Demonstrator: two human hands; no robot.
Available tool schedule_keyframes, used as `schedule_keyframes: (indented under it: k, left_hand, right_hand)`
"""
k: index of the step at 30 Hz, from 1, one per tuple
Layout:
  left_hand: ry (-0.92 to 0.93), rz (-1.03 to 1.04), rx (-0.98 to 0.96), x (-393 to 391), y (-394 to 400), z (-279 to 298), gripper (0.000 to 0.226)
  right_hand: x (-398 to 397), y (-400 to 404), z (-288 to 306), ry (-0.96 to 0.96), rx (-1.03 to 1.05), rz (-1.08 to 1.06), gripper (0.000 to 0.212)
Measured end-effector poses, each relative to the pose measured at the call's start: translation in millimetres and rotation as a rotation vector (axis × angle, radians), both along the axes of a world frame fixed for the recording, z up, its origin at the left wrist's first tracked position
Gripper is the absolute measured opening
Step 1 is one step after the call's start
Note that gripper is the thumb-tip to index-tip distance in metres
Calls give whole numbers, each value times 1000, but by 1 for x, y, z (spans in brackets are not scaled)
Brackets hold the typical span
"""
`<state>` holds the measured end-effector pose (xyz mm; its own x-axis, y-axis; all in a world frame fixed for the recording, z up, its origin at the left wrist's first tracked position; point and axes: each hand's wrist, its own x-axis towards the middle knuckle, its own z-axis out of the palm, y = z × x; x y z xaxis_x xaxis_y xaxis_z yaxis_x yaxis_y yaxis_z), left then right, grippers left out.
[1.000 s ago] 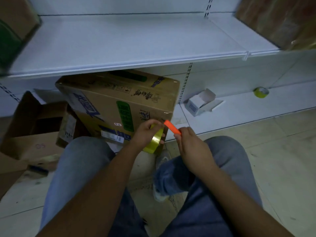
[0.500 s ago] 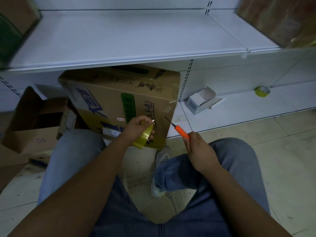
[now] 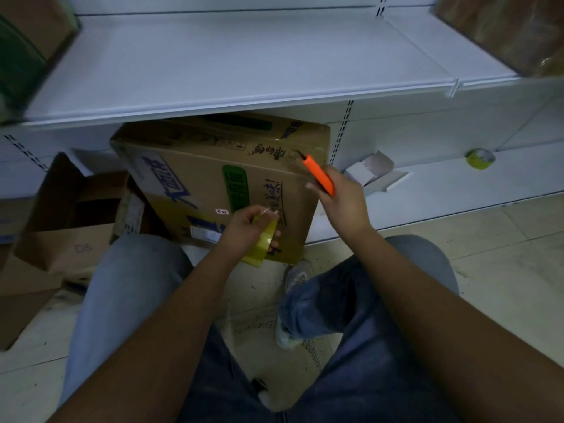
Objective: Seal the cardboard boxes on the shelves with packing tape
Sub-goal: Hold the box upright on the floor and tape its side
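Cardboard box [image 3: 219, 181] looks nearly taped: your left hand [image 3: 244, 227] grips the tape roll [image 3: 264, 244], your right hand [image 3: 345, 203] clasps the orange cutter [image 3: 319, 175] at its top corner, ready to sever, while the open box [image 3: 61, 227] beside it waits.

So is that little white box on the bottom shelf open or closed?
Open. The small white box has its lid flap raised and another flap spread flat on the shelf. Whether it holds anything, I cannot tell.

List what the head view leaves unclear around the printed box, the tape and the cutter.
- Printed cardboard box: top's rear hidden under the white shelf; seam state unknown.
- Tape roll: mostly covered by the left hand; loose end unreadable.
- Orange cutter in the right hand: blade tip too small and dark.
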<state>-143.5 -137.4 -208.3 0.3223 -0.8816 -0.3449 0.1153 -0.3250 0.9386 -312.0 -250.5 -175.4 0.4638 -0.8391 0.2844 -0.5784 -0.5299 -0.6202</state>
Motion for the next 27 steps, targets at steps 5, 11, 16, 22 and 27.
schedule_keyframes:
  k: [5,11,16,22,27]
  left_hand:
    - [39,29,20,14,6,2,18]
    - [51,29,50,25,15,4,17]
    - [28,33,8,21,16,9,14]
    - [24,1,6,12,19,9,13]
    - [11,-9,22,11,19,6,13]
  right_hand:
    - [0,-3,10,-317,372,-38,31]
    - [-15,-10,19,-369,780,51,50]
    - [-31,-12,17,-481,801,-23,43]
    - [-11,-11,12,-306,525,-60,13]
    - [-2,-3,-5,-113,308,-21,58]
